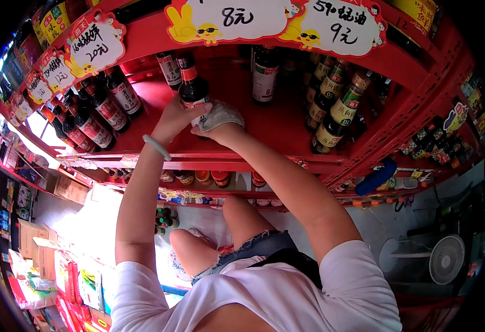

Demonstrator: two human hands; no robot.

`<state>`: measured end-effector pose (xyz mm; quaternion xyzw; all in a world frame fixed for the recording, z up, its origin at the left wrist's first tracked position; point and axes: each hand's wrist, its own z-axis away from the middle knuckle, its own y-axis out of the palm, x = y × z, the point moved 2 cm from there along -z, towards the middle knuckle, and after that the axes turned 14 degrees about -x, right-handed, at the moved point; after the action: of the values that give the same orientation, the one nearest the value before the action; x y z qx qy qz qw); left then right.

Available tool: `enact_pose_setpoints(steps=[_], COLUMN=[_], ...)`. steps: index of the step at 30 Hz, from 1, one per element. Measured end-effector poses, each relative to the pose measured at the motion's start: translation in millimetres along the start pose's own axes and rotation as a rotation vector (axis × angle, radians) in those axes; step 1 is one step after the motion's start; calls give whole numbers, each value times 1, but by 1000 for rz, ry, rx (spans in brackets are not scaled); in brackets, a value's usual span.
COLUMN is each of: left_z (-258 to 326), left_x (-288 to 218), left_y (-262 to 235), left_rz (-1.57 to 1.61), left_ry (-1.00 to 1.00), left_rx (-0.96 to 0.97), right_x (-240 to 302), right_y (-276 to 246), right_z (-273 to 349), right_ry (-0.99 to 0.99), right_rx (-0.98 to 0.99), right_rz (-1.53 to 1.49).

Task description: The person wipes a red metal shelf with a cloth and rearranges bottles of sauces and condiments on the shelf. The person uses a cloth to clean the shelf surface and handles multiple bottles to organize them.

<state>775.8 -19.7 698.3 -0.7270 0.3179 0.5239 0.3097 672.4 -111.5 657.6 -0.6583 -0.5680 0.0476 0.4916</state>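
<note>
Both my hands are at a dark sauce bottle with a red-topped neck and a red and white label, over the red shelf. My left hand, with a pale bangle on its wrist, is closed round the bottle's lower part. A grey cloth covers the fingers of my right hand, which presses it against the bottle's lower right side. The cloth hides those fingers, and my hands hide much of the label. Just behind stands another dark bottle with a white label.
Dark bottles line the shelf's left; one bottle stands mid-back, and several yellow-labelled bottles stand right. Price cards hang from the upper shelf edge. Jars fill a lower shelf. Cartons lie lower left, a white fan lower right.
</note>
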Motion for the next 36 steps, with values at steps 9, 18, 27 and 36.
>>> enact_pose_setpoints(steps=[9, 18, 27, 36], left_z=[10, 5, 18, 21], left_x=[-4, -11, -34, -39], left_y=[17, 53, 134, 170], left_rz=[-7, -49, -7, -20], left_ry=[54, 109, 165, 207], left_rx=[-177, -77, 187, 301], right_x=[-23, 24, -33, -60], right_y=[-21, -184, -231, -223], right_z=[1, 135, 269, 294], right_ry=[271, 362, 649, 776], right_rx=[335, -546, -646, -773], right_rz=[-47, -1053, -1125, -1055])
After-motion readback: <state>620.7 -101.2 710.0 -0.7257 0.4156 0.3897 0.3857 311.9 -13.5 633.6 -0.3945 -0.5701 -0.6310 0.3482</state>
